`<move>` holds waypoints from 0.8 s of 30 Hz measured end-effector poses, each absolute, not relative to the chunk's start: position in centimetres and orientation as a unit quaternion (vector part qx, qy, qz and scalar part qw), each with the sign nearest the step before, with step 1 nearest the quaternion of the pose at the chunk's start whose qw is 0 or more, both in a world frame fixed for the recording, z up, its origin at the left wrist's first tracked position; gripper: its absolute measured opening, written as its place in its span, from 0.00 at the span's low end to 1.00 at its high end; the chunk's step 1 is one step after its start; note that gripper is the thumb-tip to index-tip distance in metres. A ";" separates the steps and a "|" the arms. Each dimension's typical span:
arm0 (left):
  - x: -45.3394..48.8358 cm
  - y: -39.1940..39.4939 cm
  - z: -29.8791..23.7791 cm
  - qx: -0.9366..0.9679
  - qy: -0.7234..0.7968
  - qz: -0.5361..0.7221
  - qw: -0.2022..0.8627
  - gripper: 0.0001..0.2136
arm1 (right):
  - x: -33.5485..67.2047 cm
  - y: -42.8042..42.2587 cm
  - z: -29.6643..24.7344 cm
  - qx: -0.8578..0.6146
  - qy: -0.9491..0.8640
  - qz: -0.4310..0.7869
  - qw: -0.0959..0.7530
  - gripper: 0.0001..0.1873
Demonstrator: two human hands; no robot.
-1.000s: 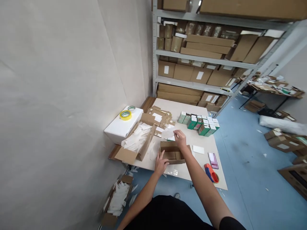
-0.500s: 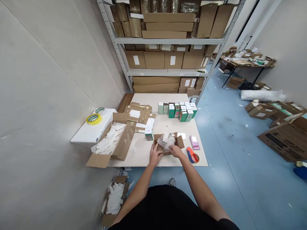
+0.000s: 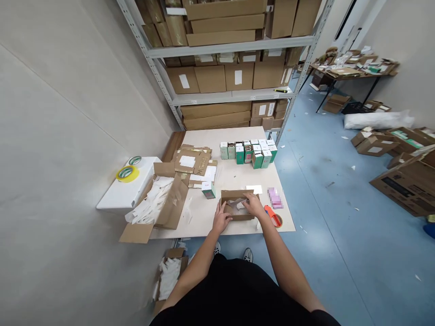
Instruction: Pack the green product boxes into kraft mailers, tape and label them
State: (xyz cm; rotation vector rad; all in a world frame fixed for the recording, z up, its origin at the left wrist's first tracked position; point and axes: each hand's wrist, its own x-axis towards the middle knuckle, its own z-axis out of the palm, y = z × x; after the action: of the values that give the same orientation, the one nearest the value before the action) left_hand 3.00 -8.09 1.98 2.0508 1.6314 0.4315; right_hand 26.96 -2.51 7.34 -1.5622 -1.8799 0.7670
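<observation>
A small open cardboard box (image 3: 234, 195) sits near the front edge of the white table (image 3: 238, 174). My left hand (image 3: 220, 218) grips the box's left front corner, fingers curled on the wall. My right hand (image 3: 253, 204) reaches into the box from the right, fingers bent down onto white packing paper (image 3: 237, 205) inside it. A single green and white carton (image 3: 208, 189) stands just left of the box.
Several green and white cartons (image 3: 249, 151) stand in rows at the table's back. Flattened cardboard (image 3: 192, 159) and a big box of white paper (image 3: 154, 206) lie at left. A red tape dispenser (image 3: 273, 216) and pink cards (image 3: 275, 197) lie at right. Shelves (image 3: 231, 96) stand behind.
My right hand brought white paper from the table's middle to the box and has pushed it down inside. The view has swung from the left wall to face the table.
</observation>
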 end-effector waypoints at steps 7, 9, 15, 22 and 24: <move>1.7 -5.5 -0.7 0.754 0.592 0.091 0.269 0.17 | 25.2 -2.2 8.5 -0.610 -0.685 0.265 0.296 0.30; 1.0 -5.1 -1.0 0.755 0.584 0.106 0.279 0.19 | 24.2 -1.8 8.6 -0.611 -0.690 0.264 0.286 0.32; -3.1 -2.7 0.7 0.700 0.625 0.247 0.241 0.20 | 18.6 0.6 7.8 -0.601 -0.678 0.315 0.282 0.30; -10.3 2.5 3.0 0.617 0.663 0.335 0.259 0.27 | 8.3 5.1 4.8 -0.619 -0.578 0.459 0.267 0.42; -11.7 3.9 2.8 0.599 0.667 0.338 0.288 0.30 | 5.5 6.0 3.7 -0.644 -0.551 0.461 0.262 0.44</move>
State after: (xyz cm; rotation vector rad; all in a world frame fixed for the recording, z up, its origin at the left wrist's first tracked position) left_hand -11.73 3.89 2.79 1.5990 1.7800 0.9014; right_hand 5.48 5.97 3.71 -1.7419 -1.4917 1.2476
